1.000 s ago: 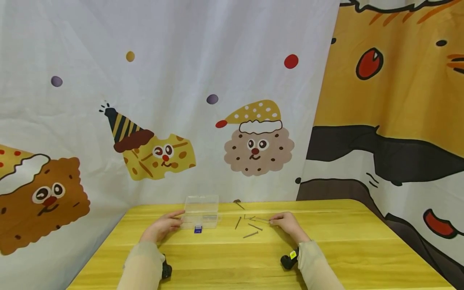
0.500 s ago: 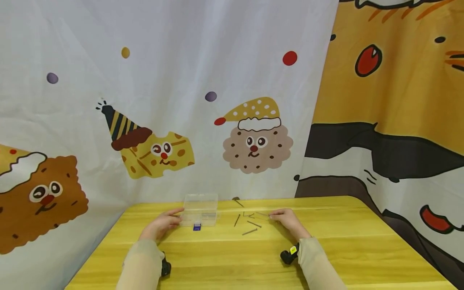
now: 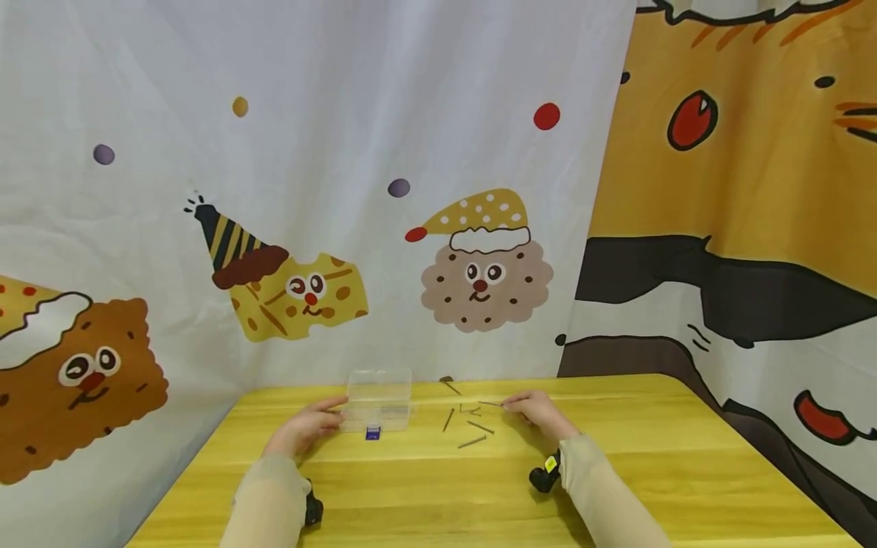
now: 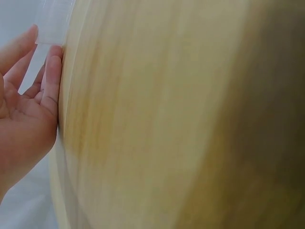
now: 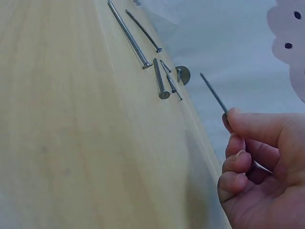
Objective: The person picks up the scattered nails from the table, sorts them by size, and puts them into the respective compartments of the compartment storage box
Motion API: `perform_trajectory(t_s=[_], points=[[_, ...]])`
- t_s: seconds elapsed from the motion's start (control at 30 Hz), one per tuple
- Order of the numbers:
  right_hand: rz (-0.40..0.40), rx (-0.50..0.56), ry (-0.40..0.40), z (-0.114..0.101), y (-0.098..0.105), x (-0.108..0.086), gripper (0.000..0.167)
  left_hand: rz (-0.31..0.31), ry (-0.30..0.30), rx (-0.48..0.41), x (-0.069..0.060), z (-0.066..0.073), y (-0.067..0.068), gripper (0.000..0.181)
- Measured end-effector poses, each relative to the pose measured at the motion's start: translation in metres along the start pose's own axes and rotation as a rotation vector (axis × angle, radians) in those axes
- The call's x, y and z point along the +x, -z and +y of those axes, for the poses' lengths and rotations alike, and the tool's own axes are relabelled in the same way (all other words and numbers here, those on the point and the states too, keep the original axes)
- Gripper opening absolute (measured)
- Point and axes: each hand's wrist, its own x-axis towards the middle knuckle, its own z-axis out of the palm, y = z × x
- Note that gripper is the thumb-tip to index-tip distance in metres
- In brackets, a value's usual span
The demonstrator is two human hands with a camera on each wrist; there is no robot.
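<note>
My right hand (image 3: pixel 539 415) pinches a nail (image 5: pixel 213 93) between thumb and index finger, its point angled up and away from the hand. In the head view, that nail sits just right of several loose nails (image 3: pixel 481 427) on the table. At the left stands a clear plastic box (image 3: pixel 379 386) with its lid raised and a blue latch (image 3: pixel 373 433) in front. Some thin grey pieces, too small to make out, lie inside it. My left hand (image 3: pixel 308 430) rests beside the box, relaxed fingertips (image 4: pixel 55 51) at its left side.
The yellow wood-grain table (image 3: pixel 411 495) ends at a patterned cloth (image 3: pixel 308 152) hanging behind it. Near the back edge lies a wide-headed nail (image 5: pixel 183 75). A black wrist camera (image 3: pixel 544 479) sits on the right wrist.
My right hand has risen a little and shifted slightly left with the pinched nail. The left hand stays at the box.
</note>
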Motion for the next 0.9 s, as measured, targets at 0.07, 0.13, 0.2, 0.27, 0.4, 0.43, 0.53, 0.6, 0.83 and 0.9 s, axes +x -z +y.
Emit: perform_trajectory(t_s=[0.07, 0.13, 0.2, 0.27, 0.4, 0.43, 0.53, 0.6, 0.83, 0.9], points=[[-0.013, -0.024, 0.001, -0.002, 0.000, 0.003, 0.025, 0.001, -0.001, -0.008, -0.001, -0.001, -0.001, 0.056], [-0.021, -0.031, 0.005, -0.006, -0.001, 0.005, 0.024, -0.003, -0.004, -0.001, -0.001, -0.001, -0.002, 0.057], [-0.032, -0.020, 0.016, -0.011, -0.001, 0.007, 0.024, -0.003, -0.006, -0.004, -0.001, -0.001, -0.002, 0.057], [-0.044, -0.003, 0.029, -0.018, -0.001, 0.008, 0.024, -0.003, -0.006, -0.006, 0.000, -0.001, -0.002, 0.057], [-0.080, -0.011, 0.089, -0.027, -0.001, 0.013, 0.027, 0.003, 0.002, -0.008, 0.001, 0.000, -0.001, 0.057], [-0.090, -0.011, 0.096, -0.029, 0.000, 0.015, 0.028, 0.003, 0.002, -0.007, 0.001, 0.000, -0.001, 0.057], [-0.123, -0.011, 0.119, -0.032, -0.001, 0.021, 0.031, 0.006, 0.004, 0.000, 0.000, 0.000, -0.001, 0.056], [-0.140, -0.008, 0.124, -0.034, -0.002, 0.024, 0.031, 0.014, 0.003, -0.001, 0.000, 0.000, -0.002, 0.056], [-0.170, 0.013, 0.130, -0.044, -0.007, 0.036, 0.026, 0.016, -0.010, -0.001, -0.001, 0.000, -0.003, 0.057], [-0.182, 0.007, 0.141, -0.049, -0.008, 0.039, 0.024, 0.012, -0.014, -0.002, -0.001, 0.002, -0.003, 0.059]])
